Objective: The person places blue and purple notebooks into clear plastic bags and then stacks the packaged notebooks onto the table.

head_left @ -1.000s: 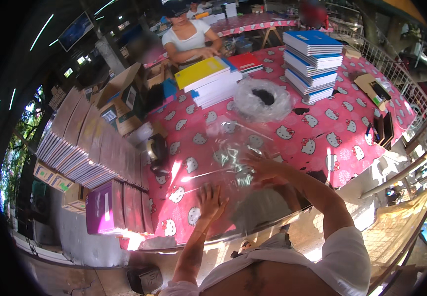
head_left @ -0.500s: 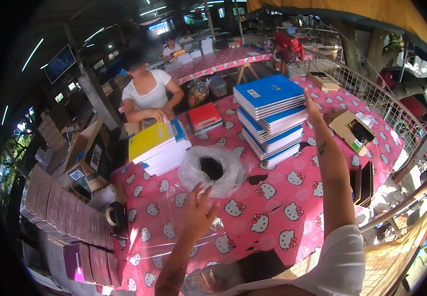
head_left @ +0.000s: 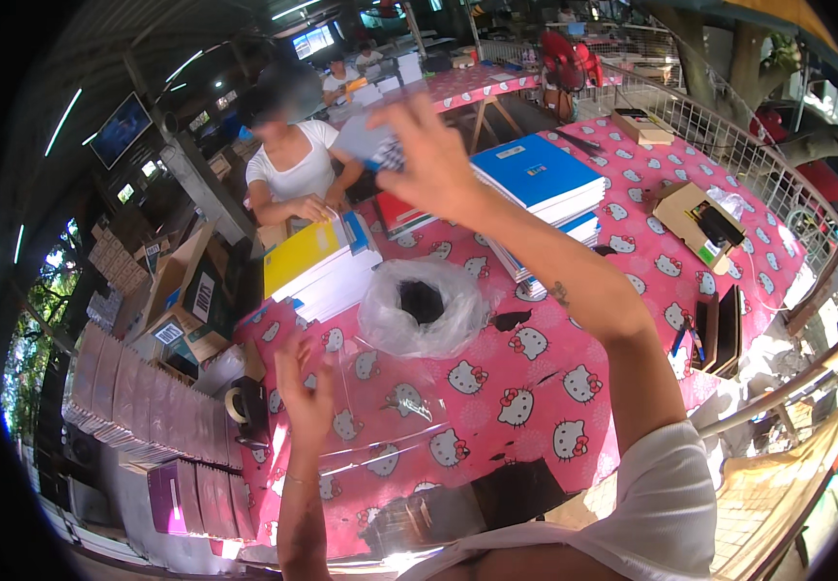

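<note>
My left hand [head_left: 307, 387] is over the pink cloth [head_left: 477, 445], fingers apart; near it lies a clear plastic sheet [head_left: 395, 412]; past that sits a clear plastic ring [head_left: 457, 310]; my right hand [head_left: 424, 160] is up high, thumb and fingers clamped on a blurry grey-blue thing [head_left: 356, 140]; blue books [head_left: 540, 174] are stacked right of it; farther is a person [head_left: 293, 160].

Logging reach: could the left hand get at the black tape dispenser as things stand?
Probably yes: the left hand hovers just right of the tape dispenser, with nothing visible between them.
</note>
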Tool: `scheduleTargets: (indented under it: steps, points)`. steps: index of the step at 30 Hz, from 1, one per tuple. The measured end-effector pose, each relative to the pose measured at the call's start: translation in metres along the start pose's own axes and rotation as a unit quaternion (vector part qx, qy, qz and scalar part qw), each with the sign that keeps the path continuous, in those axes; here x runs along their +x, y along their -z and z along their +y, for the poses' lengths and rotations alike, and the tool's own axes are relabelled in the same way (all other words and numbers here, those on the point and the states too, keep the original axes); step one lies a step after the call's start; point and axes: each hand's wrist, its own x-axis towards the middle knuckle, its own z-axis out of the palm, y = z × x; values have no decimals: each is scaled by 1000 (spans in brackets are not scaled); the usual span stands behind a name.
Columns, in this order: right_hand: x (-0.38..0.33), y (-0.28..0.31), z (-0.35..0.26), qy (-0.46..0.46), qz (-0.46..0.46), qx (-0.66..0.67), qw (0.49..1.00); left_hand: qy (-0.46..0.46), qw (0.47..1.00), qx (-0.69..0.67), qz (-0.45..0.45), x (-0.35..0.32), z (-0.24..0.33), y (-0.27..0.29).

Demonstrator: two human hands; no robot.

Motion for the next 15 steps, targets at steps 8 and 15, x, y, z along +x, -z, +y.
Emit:
scheduleTargets:
  steps: [8,15]
  points:
    - [-151,-31,-162,-87,-256,438,857,231,883,-401,-69,-110,-98,130]
    - [-318,-54,-263,-268,-278,540,748,329,878,-246,-245,-232,-101,215]
